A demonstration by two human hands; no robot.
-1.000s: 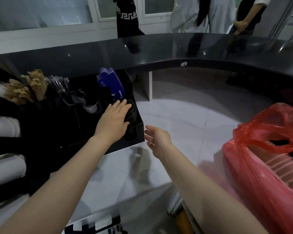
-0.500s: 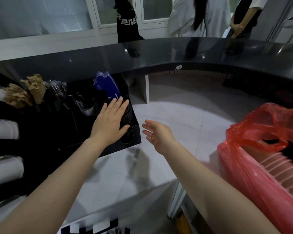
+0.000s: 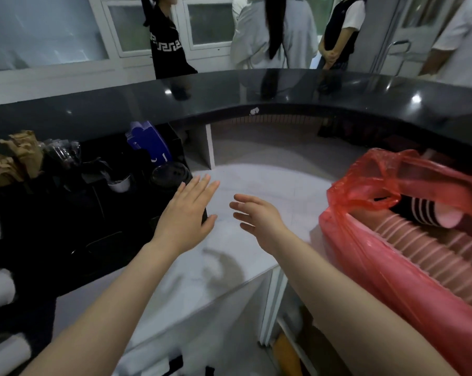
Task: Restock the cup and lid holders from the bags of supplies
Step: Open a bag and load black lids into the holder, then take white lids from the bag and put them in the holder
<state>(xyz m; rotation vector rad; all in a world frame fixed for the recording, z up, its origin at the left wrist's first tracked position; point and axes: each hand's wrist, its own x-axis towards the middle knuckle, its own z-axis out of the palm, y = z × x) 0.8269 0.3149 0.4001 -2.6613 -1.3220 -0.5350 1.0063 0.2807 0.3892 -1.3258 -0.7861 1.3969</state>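
1. My left hand (image 3: 187, 213) is flat, fingers straight and spread, holding nothing; it hovers at the right front corner of the black compartmented holder (image 3: 93, 213).
2. My right hand (image 3: 258, 217) is loosely open beside it, palm facing left, also holding nothing.
3. The stack of black round plastic lids (image 3: 170, 173) sits in the holder's right compartment, just beyond my left fingertips, not touching them.
4. A blue card stack (image 3: 149, 142) stands behind the lids.
5. Well to the right of my right hand, the red translucent plastic bag (image 3: 392, 253) lies on the white marble counter (image 3: 270, 180), with rows of pink paper cups (image 3: 425, 248) inside.
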